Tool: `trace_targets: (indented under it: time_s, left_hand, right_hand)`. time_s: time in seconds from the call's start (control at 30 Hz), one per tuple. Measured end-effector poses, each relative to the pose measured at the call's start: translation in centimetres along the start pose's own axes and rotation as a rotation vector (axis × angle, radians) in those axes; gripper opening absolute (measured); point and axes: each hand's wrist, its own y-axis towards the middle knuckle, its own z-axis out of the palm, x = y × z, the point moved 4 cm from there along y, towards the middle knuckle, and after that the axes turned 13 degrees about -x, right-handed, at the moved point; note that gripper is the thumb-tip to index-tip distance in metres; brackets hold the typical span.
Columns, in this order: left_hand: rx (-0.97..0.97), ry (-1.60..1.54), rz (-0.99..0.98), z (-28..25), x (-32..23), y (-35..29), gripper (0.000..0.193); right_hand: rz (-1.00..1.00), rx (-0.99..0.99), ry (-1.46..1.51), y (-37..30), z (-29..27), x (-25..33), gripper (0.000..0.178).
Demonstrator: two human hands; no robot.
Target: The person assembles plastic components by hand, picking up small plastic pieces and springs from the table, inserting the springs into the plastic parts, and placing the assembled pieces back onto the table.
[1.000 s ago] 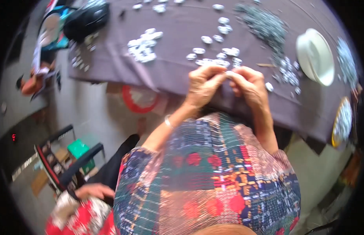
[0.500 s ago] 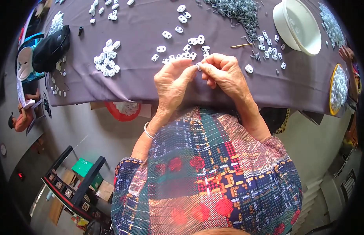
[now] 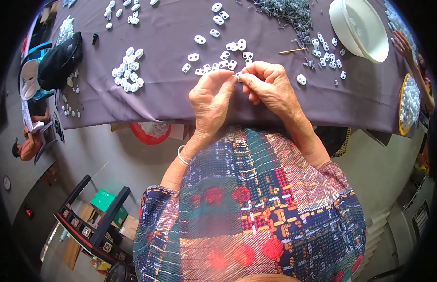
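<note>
Patchwork cloth in red, blue and green covers the person's chest nearest the camera, and both forearms rise from it toward the table edge. A bangle (image 3: 182, 155) sits on the left wrist. The left hand (image 3: 210, 101) and right hand (image 3: 270, 87) meet just above the near edge of the purple cloth (image 3: 166, 56), fingertips pressed together on one small white clip (image 3: 238, 75); both hands are closed in a pinch on it, held up close, probably so the fine work can be seen and steadied from both sides.

Just past the hands, loose white clips (image 3: 228, 55) lie scattered within easy reach. To the left, a tighter heap of clips (image 3: 128, 70) sits apart, which looks like a sorted batch. Farther left, a black bag (image 3: 61, 63) hangs over the table edge. Beyond the scatter, a pile of small grey pins (image 3: 286, 11) spreads at the far side, with a thin yellow stick (image 3: 291, 50) beside it. A white bowl (image 3: 359, 28) stands at the far right. At the right rim, another person's hand (image 3: 403, 44) reaches in near a yellow-rimmed dish (image 3: 403, 110) full of white pieces. Under the table, a red basin (image 3: 150, 134) rests on the floor.
</note>
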Motion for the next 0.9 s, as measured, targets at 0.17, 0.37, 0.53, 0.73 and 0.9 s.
trace_targets:
  time_s: [0.17,0.37,0.53,0.73,0.9]
  left_hand:
    - [0.067,-0.087,-0.102,-0.1,0.1,0.3,0.017]
    - [0.07,-0.122,-0.076,0.1,-1.0,0.3,0.02]
    - [0.14,0.151,-0.024,-0.4,-1.4,0.4,0.016]
    - [0.205,0.16,-0.096,0.1,-1.6,0.7,0.013]
    - [0.184,0.123,-0.114,0.3,-1.3,0.5,0.013]
  right_hand:
    - [-0.016,0.005,0.063,0.0,-0.1,0.2,0.013]
    - [-0.023,0.005,0.135,0.0,-0.4,0.1,0.014]
    - [-0.013,-0.003,0.154,0.0,-0.6,0.0,0.014]
    - [-0.007,0.008,0.149,0.0,-0.6,0.2,0.014]
    - [-0.016,0.015,0.116,0.2,-0.5,0.1,0.014]
